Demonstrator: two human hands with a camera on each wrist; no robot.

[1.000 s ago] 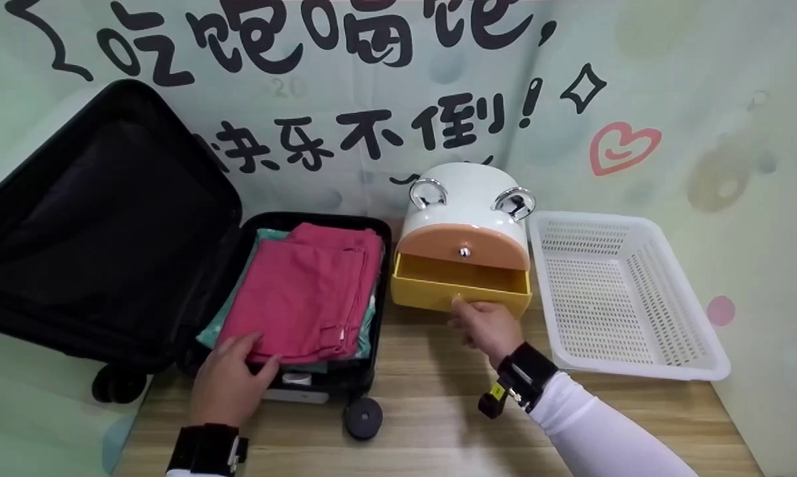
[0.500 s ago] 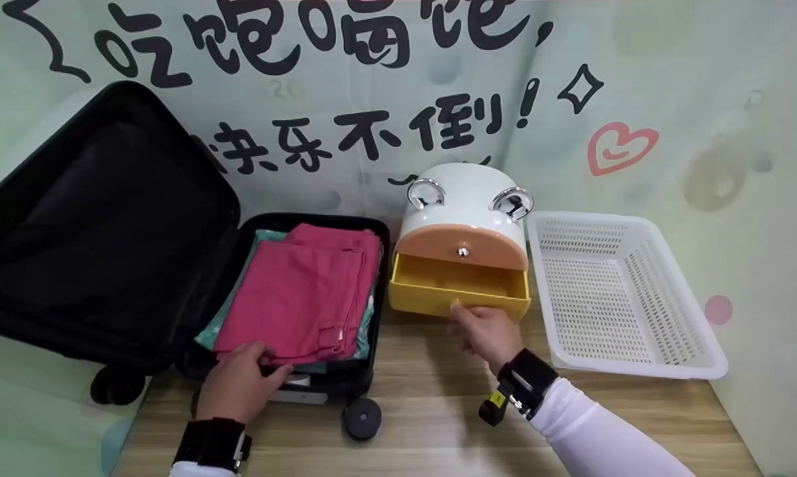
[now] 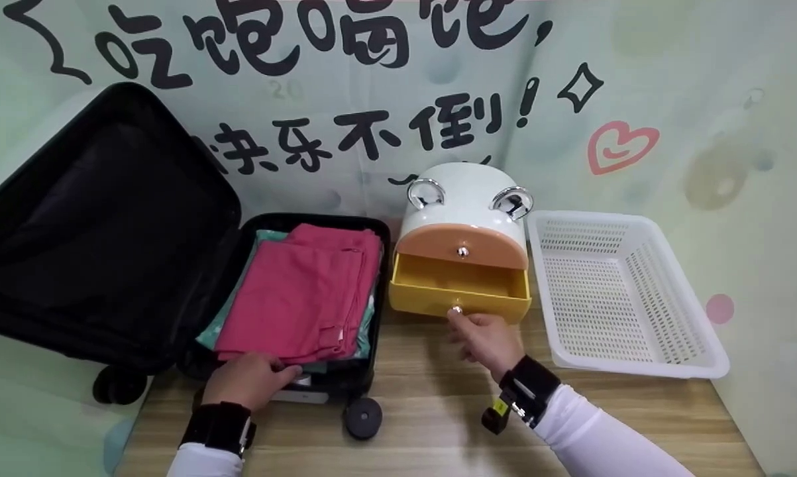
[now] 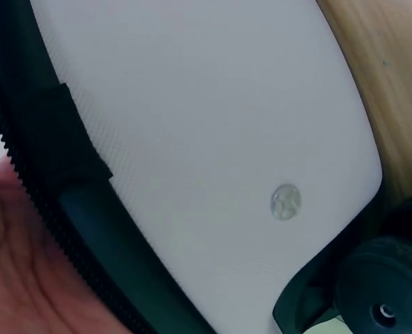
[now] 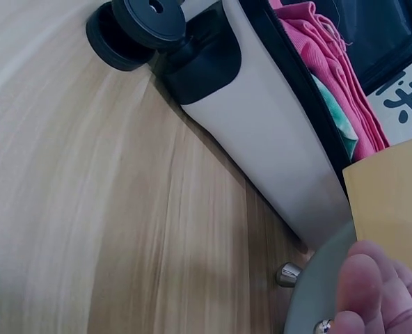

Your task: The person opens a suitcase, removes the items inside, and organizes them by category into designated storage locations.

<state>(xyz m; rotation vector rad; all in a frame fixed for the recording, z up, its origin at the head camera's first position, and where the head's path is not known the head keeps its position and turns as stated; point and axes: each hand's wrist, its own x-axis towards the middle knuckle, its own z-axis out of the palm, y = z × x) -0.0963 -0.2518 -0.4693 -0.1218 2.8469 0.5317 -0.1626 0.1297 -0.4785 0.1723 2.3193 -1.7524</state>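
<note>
My right hand (image 3: 485, 339) is at the front of a yellow drawer (image 3: 425, 296), thumb and finger at its small silver knob (image 3: 457, 309). The drawer stands pulled out of a white duck-shaped storage box (image 3: 471, 192); its visible inside is bare. At the near edge of a suitcase (image 4: 213, 139) lies my left hand (image 3: 246, 381), thumb pointing right; its palm is beside the zipper edge in the left wrist view. A folded pink garment (image 3: 292, 298), apparently trousers, lies in the suitcase over green patterned cloth (image 3: 216, 331). The left fingertips are hidden.
The suitcase's black lid (image 3: 106, 232) stands raised at left. A white perforated basket (image 3: 560, 331) is right of the box. Dark wheels (image 3: 363, 419) jut from the suitcase's near side over the wooden table (image 3: 425, 430). A printed cloth backdrop (image 3: 703, 99) hangs behind.
My left hand has drawn back from the pink garment towards the suitcase's near edge. The right hand has shifted slightly down, so the knob shows more; the drawer stays about where it was.
</note>
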